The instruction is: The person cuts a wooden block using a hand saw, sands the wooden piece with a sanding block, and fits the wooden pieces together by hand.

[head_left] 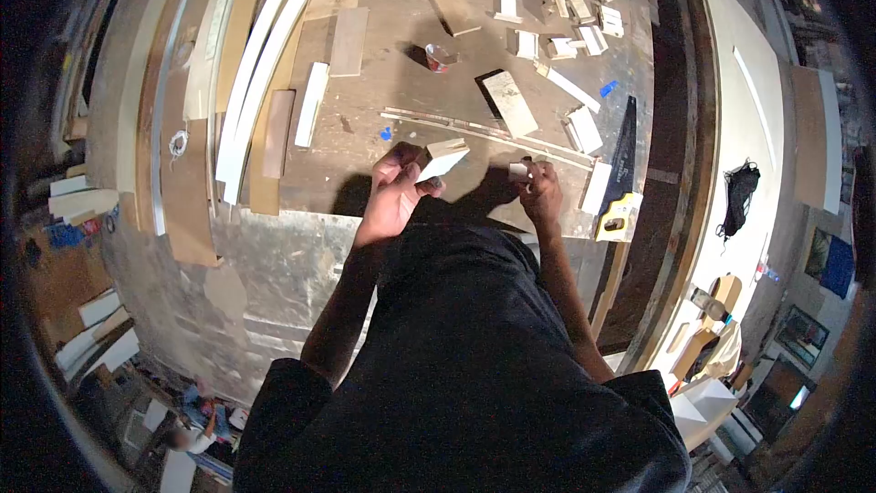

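My left hand (394, 196) grips a small wooden block (443, 160) with a white face, raised over the near edge of the workbench (347, 137). To its right, my right hand (542, 190) pinches a small pale wood piece (519, 171). The two pieces are apart. Beyond my hands, thin wooden strips (484, 134) lie across the bench, and a flat wooden block (509, 103) rests just past them. A handsaw (622, 169) with a yellow handle lies right of my right hand, beside a white-faced piece (596, 187).
Several small wooden assemblies (566, 23) sit at the far right of the bench. A small cup (439, 57) stands near the middle. Long white and brown boards (265, 64) cover the left side. On the right is another pale board surface (730, 128) with a black cloth-like item (740, 196).
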{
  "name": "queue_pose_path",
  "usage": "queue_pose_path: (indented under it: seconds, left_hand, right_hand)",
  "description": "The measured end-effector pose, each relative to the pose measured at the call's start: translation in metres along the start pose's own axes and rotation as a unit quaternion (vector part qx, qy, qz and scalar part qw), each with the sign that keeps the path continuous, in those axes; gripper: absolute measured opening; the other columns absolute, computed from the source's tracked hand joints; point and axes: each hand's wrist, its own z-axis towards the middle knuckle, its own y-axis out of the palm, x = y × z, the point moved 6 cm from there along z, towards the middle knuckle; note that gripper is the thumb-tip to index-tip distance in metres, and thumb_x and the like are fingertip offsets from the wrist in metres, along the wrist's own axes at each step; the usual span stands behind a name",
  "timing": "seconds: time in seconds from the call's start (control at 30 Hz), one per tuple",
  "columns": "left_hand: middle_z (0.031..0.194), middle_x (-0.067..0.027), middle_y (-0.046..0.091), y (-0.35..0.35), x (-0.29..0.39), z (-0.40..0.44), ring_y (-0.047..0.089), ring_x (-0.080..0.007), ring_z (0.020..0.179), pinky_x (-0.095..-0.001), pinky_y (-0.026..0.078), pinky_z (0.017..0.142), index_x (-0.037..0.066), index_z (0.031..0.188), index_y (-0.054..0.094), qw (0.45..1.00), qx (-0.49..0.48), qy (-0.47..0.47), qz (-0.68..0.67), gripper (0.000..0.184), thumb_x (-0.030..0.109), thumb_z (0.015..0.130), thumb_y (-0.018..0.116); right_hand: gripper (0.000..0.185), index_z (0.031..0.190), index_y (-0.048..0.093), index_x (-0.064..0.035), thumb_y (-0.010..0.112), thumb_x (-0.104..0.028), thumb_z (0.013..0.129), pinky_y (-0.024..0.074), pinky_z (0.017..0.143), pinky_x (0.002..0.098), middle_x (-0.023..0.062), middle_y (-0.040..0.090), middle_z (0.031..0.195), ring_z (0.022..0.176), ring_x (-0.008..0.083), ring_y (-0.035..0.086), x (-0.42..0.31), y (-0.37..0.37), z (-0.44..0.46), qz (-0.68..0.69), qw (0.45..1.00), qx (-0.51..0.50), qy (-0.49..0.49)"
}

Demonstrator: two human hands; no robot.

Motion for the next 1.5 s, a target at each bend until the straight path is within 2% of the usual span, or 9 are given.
queue_pose_path:
  seconds: [0.1,0.4,0.47,0.57,0.77,1.0,1.13,1.23,1.5]
  left_hand:
    - [0.117,-0.0157,0.065,-0.009,0.009,0.001,0.067,-0.0266,0.094,-0.0379,0.056,0.076,0.002,0.120,0.052,0.999,-0.046,-0.001,0.003,0.043,0.020,0.087,0.075]
    - [0.130,-0.0147,0.056,0.004,0.047,0.003,0.056,-0.0285,0.121,-0.0415,0.048,0.099,0.001,0.132,0.048,0.993,-0.071,0.048,0.079,0.068,0.015,0.076,0.084]
    - [0.129,-0.0138,0.055,0.013,0.059,0.005,0.052,-0.0251,0.126,-0.0402,0.042,0.107,-0.001,0.131,0.048,0.967,-0.065,0.124,0.211,0.067,0.013,0.076,0.083]
    - [0.126,-0.0120,0.055,0.033,0.068,0.005,0.052,-0.0198,0.122,-0.0347,0.044,0.105,-0.003,0.129,0.051,0.952,-0.067,0.101,0.281,0.065,0.007,0.074,0.085]
    - [0.118,-0.0127,0.060,0.084,0.085,0.005,0.063,-0.0207,0.105,-0.0348,0.053,0.093,0.000,0.123,0.059,0.889,-0.038,0.194,0.414,0.059,0.009,0.070,0.084]
    - [0.112,-0.0127,0.067,0.110,0.079,0.007,0.067,-0.0301,0.103,-0.0380,0.052,0.090,0.007,0.114,0.068,0.784,-0.050,0.253,0.566,0.057,0.012,0.060,0.084]
    - [0.113,-0.0128,0.067,0.102,0.066,0.013,0.067,-0.0273,0.102,-0.0364,0.052,0.089,0.005,0.114,0.068,0.819,-0.047,0.204,0.535,0.057,0.013,0.060,0.084]
    - [0.112,-0.0132,0.066,0.101,0.062,0.019,0.066,-0.0244,0.102,-0.0347,0.052,0.088,0.001,0.112,0.068,0.864,-0.054,0.179,0.468,0.055,0.013,0.062,0.085]
    - [0.121,-0.0141,0.061,0.103,0.058,0.022,0.062,-0.0199,0.110,-0.0335,0.054,0.092,-0.004,0.120,0.062,0.929,-0.102,0.122,0.334,0.055,0.007,0.070,0.084]
  right_hand:
    - [0.046,0.115,0.064,-0.0096,0.083,-0.014,0.073,0.0547,0.070,0.0393,0.0106,0.064,0.099,0.094,0.0307,0.065,0.007,0.013,-0.005,-0.025,0.999,-0.016,0.026]
    - [0.030,0.104,0.062,-0.0047,0.078,-0.014,0.080,0.0518,0.057,0.0329,0.0098,0.064,0.074,0.063,0.0248,0.065,-0.005,-0.006,0.004,0.099,0.983,-0.095,0.118]
    - [0.023,0.104,0.063,0.0003,0.068,-0.018,0.092,0.0494,0.050,0.0290,0.0107,0.068,0.080,0.060,0.0156,0.062,-0.026,-0.015,0.013,0.357,0.905,-0.075,0.217]
    - [0.023,0.112,0.062,0.0031,0.062,-0.013,0.096,0.0484,0.051,0.0251,0.0080,0.066,0.079,0.061,0.0104,0.060,-0.103,-0.071,0.036,0.504,0.820,-0.105,0.250]
    - [0.036,0.134,0.053,0.0046,0.053,-0.010,0.100,0.0474,0.053,0.0253,0.0076,0.065,0.075,0.058,0.0109,0.057,-0.203,-0.142,0.062,0.431,0.877,-0.105,0.185]
    - [0.058,0.142,0.039,0.0131,0.046,-0.031,0.106,0.0503,0.071,0.0288,0.0157,0.065,0.111,0.076,0.0158,0.061,-0.206,-0.140,0.056,0.541,0.816,-0.097,0.177]
    - [0.058,0.142,0.040,0.0136,0.047,-0.031,0.105,0.0517,0.084,0.0354,0.0226,0.055,0.136,0.103,0.0261,0.062,-0.203,-0.151,0.055,0.561,0.789,-0.224,0.113]
    - [0.051,0.147,0.038,0.0065,0.051,-0.016,0.103,0.0558,0.081,0.0322,0.0133,0.052,0.129,0.096,0.0174,0.062,-0.203,-0.159,0.062,0.541,0.791,-0.282,0.039]
    - [0.062,0.141,0.046,0.0069,0.074,0.002,0.085,0.0577,0.079,0.0288,0.0138,0.062,0.120,0.091,0.0182,0.069,-0.185,-0.166,0.077,0.581,0.774,-0.228,0.107]
